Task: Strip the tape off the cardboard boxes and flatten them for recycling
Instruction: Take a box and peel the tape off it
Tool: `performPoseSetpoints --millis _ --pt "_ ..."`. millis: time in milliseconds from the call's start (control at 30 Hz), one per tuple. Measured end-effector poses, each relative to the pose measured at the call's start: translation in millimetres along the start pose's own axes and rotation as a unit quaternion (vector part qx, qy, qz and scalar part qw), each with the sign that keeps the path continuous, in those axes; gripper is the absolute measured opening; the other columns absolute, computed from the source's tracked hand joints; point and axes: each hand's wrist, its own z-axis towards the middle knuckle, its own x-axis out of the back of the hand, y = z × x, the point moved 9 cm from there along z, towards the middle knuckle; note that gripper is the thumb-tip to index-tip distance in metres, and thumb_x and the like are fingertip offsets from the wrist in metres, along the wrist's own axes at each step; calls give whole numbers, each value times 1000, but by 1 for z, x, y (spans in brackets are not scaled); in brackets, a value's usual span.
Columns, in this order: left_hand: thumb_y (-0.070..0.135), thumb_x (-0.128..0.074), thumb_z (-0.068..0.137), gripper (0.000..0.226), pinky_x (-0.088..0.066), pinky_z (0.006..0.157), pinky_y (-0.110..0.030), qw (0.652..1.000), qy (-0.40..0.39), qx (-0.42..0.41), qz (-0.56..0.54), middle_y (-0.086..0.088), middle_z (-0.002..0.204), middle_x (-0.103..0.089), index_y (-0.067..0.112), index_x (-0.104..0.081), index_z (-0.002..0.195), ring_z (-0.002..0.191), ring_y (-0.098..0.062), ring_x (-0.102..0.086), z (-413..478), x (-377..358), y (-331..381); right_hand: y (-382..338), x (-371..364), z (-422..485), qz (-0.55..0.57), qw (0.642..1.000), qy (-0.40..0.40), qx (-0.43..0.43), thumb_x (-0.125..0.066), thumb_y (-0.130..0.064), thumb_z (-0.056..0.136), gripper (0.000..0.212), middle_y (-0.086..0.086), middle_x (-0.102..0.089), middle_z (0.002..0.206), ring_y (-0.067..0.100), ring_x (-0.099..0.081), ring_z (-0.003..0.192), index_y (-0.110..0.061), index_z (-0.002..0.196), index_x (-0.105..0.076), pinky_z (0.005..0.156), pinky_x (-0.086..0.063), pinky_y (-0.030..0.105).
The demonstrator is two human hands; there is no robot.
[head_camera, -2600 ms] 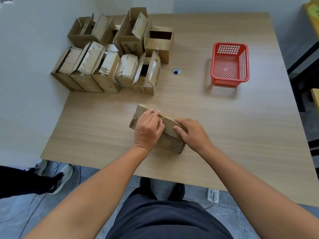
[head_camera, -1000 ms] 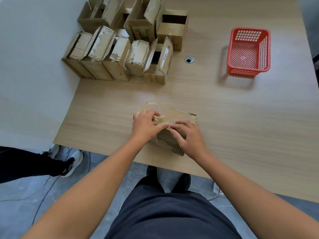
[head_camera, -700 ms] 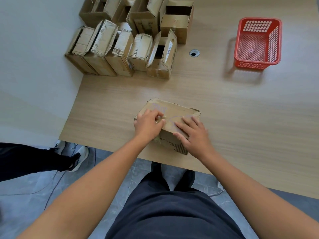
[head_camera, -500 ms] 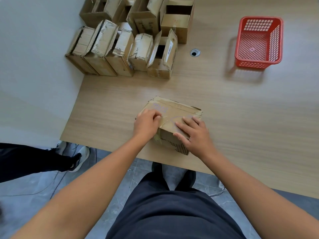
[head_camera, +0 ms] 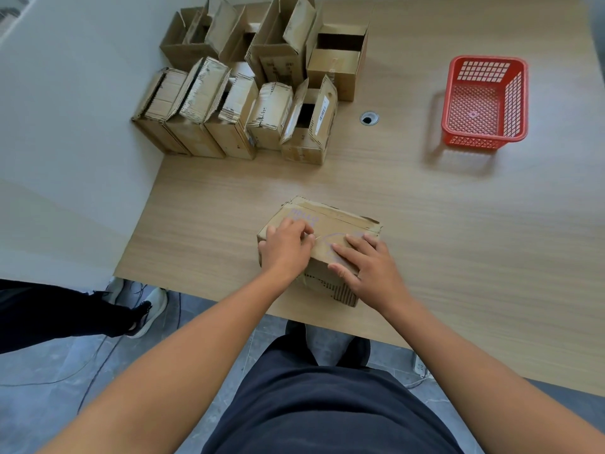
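A small closed cardboard box [head_camera: 330, 221] with clear tape over its top stands near the table's front edge. My left hand [head_camera: 286, 249] lies on the box's left top, its fingertips curled and picking at the tape near the middle seam. My right hand [head_camera: 363, 265] lies on the box's right top with straight fingers, the thumb down its near face. Whether a tape end is lifted is too small to tell.
Several opened cardboard boxes [head_camera: 248, 90] stand in two rows at the table's far left corner. A red plastic basket [head_camera: 486, 103] sits at the far right. A cable hole [head_camera: 369, 118] is in the wooden table [head_camera: 458, 240]. Another person's leg and shoe [head_camera: 140, 309] are on the floor at left.
The box has been tipped so its taped top faces up. My left fingers have shifted slightly along the tape; my right hand has flattened on the top.
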Motion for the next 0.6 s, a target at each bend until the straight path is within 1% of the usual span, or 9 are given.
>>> performPoseSetpoints --millis 67,100,167,200,300,367,400,467,600 --pt "42 -52 102 16 -29 84 -38 1000 -4 6 -9 12 116 -57 35 -66 104 120 -24 -42 2 2 5 1 4 2 12 1000 3 -3 -67 -48 94 48 4 -57 147 39 -38 138 -27 137 -66 117 -30 41" --pt "45 -54 101 17 -32 85 -39 1000 -7 10 -16 11 115 -59 34 -67 100 119 -23 -43 4 4 7 2 6 3 15 1000 3 -7 -67 -48 94 48 5 -57 147 39 -38 138 -27 137 -66 118 -29 40" --pt "54 -65 91 18 -42 88 -39 1000 -20 14 -19 12 108 -62 36 -69 89 112 -17 -50 9 9 11 3 6 4 6 1000 -13 -10 -66 -52 94 52 4 -54 150 38 -35 139 -29 140 -64 119 -26 39" --pt "54 -69 87 17 -47 89 -39 999 -28 14 -10 13 105 -63 37 -70 85 108 -14 -54 11 11 12 4 5 4 -3 1000 -23 -10 -64 -55 93 55 3 -52 152 37 -33 140 -30 142 -62 120 -26 39" --pt "44 -71 90 14 -55 85 -39 999 -42 4 26 12 96 -70 31 -76 86 101 -15 -64 16 14 20 4 6 5 -15 999 -29 -10 -62 -57 94 56 3 -51 153 35 -33 141 -31 144 -60 120 -25 38" --pt "42 -68 93 17 -55 80 -36 998 -41 -14 50 11 91 -70 29 -75 84 96 -16 -66 18 15 27 3 7 5 -12 1000 -19 -10 -62 -56 95 54 5 -53 150 36 -35 137 -30 142 -62 119 -25 37" --pt "41 -66 94 19 -54 79 -35 997 -37 -25 68 10 92 -69 28 -74 84 95 -17 -65 17 17 31 3 8 6 -9 1000 -15 -11 -62 -55 95 53 5 -55 149 36 -36 136 -29 141 -62 118 -25 37" --pt "39 -61 98 21 -53 80 -36 991 -24 -54 116 6 101 -66 25 -75 89 97 -21 -64 17 20 41 2 9 7 -5 1000 -12 -13 -62 -55 95 53 5 -57 146 34 -38 133 -28 140 -63 118 -26 36" --pt "38 -56 102 24 -53 89 -41 980 -18 -80 179 1 114 -64 21 -73 104 106 -25 -64 18 20 55 1 11 8 7 1000 -3 -17 -64 -54 94 52 6 -61 139 34 -44 128 -26 137 -66 114 -31 37"
